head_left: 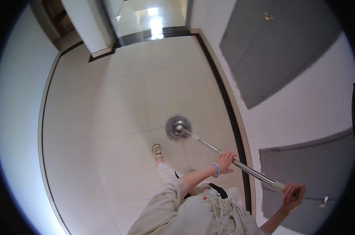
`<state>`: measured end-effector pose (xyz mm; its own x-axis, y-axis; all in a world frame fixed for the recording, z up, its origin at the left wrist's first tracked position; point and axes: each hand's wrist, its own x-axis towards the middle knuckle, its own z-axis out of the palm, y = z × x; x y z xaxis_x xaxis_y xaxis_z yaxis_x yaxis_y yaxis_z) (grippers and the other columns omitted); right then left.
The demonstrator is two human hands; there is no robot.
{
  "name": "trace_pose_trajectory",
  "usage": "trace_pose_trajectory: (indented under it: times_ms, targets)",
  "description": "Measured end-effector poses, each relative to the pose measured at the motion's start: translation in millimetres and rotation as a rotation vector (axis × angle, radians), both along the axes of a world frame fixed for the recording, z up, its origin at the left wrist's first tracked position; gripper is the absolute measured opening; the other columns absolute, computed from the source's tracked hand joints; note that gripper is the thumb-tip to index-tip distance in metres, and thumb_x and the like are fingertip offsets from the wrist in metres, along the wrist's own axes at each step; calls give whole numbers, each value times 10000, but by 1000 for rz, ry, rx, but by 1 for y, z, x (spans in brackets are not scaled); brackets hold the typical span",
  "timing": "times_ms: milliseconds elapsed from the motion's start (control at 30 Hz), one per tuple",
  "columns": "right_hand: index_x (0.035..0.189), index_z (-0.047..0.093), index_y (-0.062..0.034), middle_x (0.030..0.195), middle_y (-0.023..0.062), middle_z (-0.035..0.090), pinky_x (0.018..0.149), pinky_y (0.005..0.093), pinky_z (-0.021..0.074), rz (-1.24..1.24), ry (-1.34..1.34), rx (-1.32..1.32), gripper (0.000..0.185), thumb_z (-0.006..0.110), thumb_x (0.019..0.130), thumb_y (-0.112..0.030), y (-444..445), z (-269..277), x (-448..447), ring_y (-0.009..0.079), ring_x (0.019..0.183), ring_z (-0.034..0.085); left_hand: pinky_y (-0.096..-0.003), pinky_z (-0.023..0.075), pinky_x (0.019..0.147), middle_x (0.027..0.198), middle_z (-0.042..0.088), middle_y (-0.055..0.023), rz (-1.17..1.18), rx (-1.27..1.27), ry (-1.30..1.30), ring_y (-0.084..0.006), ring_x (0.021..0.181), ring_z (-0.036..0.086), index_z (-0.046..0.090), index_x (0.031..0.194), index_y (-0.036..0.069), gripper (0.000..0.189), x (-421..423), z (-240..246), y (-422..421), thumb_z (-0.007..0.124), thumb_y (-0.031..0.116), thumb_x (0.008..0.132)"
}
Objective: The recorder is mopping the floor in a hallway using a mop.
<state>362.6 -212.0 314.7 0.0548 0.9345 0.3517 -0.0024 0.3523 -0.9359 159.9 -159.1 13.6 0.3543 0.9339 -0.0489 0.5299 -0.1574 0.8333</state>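
Observation:
A round mop with a grey fringed head [171, 129] rests on the tiled floor in front of me. From its hub a metal pole [251, 170] slants down to the right towards my body. Partway along the pole is my left hand [225, 163], its fingers laid over the metal, with a pale blue bangle [216, 169] at the wrist. My right hand [294, 194] is wrapped around the light plastic grip [278, 186] at the pole's upper end. Part of that grip is hidden by the fingers.
Pale floor tiles [121, 108] are bordered by a dark strip [221, 79] along the right wall. Two grey panels [277, 50] with small handles are set in that wall. A white pillar [87, 26] stands at the far left, beside a shiny threshold [136, 38]. My left shoe [157, 151] is near the mop head.

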Motion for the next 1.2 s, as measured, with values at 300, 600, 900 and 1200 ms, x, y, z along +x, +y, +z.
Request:
trace_pose_trajectory:
  times_ms: [300,600,900,1200]
  targets:
    - [667,469,-47,418,-6,298,531,327,414,-452,-383,145,384,347,966,-254,-57,-32,-20,93,357,329,-404,439,845,937,533,-94,-222,128,-320,-340,1065,498,503,873,121,397,156,-65,62,757,76,571]
    - [661,428,-67,364,4,308,448,305,443,-476,-161,122,396,299,980,-261,-36,7,74,111,270,289,-402,414,822,947,523,-76,-159,272,-121,-293,971,498,512,948,109,393,148,12,31,744,217,649]
    - [772,614,-62,419,3,398,528,316,355,-114,513,-328,373,418,931,-336,46,-45,67,135,424,390,-440,379,835,1066,494,-88,-51,-13,120,-304,1053,469,464,1088,108,523,17,-32,-32,738,312,692]
    - [703,566,-18,430,7,334,581,332,397,-268,536,-459,401,437,911,-336,12,-92,55,148,438,392,-506,238,1036,1391,290,-143,-18,-234,346,-336,1344,203,275,1352,141,855,-12,-63,-52,737,437,696]
